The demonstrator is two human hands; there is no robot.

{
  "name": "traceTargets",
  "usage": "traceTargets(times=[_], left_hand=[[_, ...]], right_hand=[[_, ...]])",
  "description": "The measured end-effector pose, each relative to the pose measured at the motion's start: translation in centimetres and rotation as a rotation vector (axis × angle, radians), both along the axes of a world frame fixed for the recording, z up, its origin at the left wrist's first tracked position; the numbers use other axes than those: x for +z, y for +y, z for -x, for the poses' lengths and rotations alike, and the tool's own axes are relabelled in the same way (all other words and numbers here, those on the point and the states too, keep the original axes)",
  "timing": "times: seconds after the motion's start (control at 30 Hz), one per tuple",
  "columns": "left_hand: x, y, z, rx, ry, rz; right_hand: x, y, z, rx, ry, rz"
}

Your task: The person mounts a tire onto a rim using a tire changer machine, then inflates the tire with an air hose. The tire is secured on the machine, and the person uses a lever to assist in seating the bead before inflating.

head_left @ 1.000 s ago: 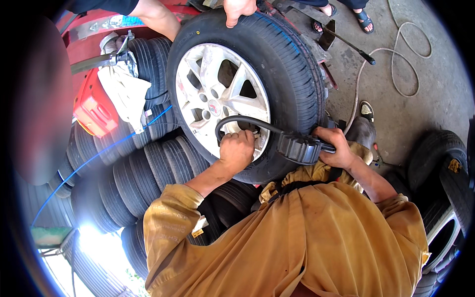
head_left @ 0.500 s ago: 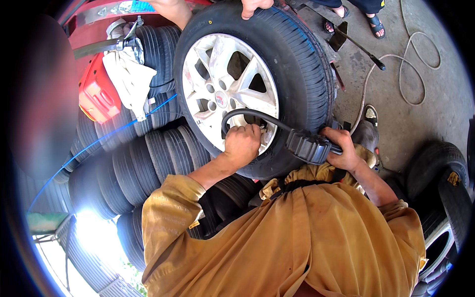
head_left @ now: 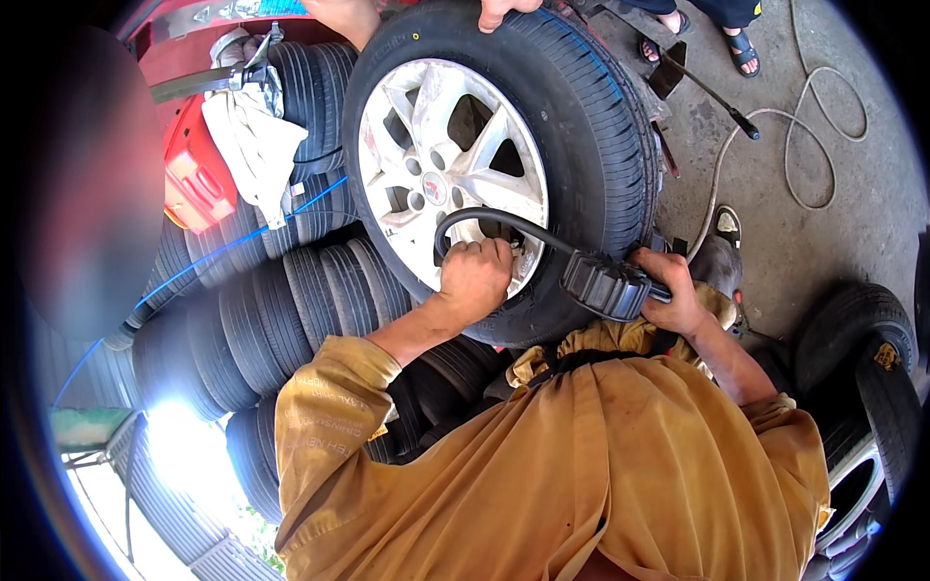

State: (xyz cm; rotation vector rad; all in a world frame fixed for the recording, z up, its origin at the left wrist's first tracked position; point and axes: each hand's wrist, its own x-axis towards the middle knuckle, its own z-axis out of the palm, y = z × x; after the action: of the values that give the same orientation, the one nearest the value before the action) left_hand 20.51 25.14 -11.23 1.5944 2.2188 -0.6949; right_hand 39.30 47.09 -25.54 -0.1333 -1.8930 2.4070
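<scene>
A car wheel with a black tyre (head_left: pixel 591 126) and a silver alloy rim (head_left: pixel 436 165) stands upright against stacked tyres. My left hand (head_left: pixel 475 281) is closed on the end of a black hose (head_left: pixel 504 221), pressed to the lower part of the rim. My right hand (head_left: pixel 673 290) grips a black tyre inflator gauge (head_left: pixel 603 286) at the tyre's lower right side; the hose curves from it to my left hand. Another person's hands (head_left: pixel 504 10) hold the top of the tyre.
Stacked tyres (head_left: pixel 262 310) lie to the left, with a white cloth (head_left: pixel 254 136) and a red container (head_left: pixel 194 179) on them. A blue hose (head_left: pixel 232 247) crosses them. More tyres (head_left: pixel 862 349) stand at the right. A pale hose (head_left: pixel 775 145) and sandalled feet (head_left: pixel 741 44) are on the concrete floor.
Both my hands keep their hold at the rim and gauge. The view has drifted slightly, so the wheel and the other person's hands sit higher in the picture.
</scene>
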Motion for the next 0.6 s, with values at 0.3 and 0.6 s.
traceTargets(times=[0.3, 0.6], left_hand=[[-0.06, -0.01, -0.05, 0.005, 0.006, 0.013], [0.15, 0.22, -0.02, 0.009, -0.003, 0.024]], right_hand=[[0.04, 0.1, 0.07, 0.013, -0.007, -0.005], [0.05, 0.16, 0.07, 0.01, -0.007, -0.007]])
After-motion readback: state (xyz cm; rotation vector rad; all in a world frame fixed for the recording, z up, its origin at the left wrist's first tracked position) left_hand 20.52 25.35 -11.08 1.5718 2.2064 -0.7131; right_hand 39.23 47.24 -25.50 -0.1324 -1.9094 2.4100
